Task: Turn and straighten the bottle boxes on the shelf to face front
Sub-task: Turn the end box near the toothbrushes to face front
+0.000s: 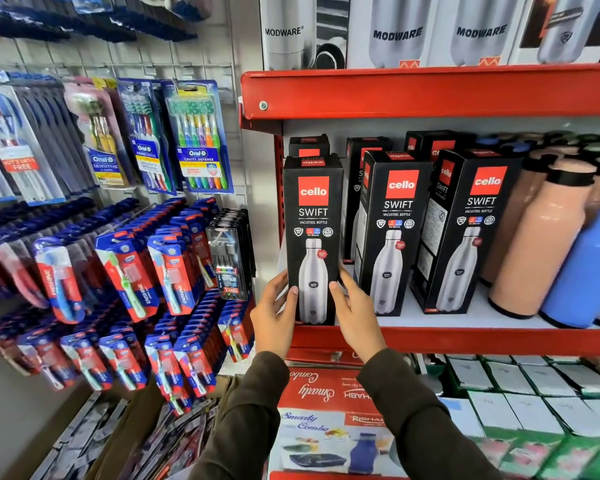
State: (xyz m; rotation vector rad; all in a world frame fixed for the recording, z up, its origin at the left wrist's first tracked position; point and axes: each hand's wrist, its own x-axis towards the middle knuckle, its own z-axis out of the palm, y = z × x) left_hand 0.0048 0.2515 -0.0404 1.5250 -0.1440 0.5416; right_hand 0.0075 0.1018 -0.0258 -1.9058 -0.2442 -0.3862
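Black Cello Swift bottle box (313, 237) stands upright at the red shelf's (465, 337) left front edge, left hand (274, 317) and right hand (355, 315) fingers clamped on its lower sides.

Both hands, left (274, 315) and right (355, 318), reach forward, fingers spread, palms facing inward.
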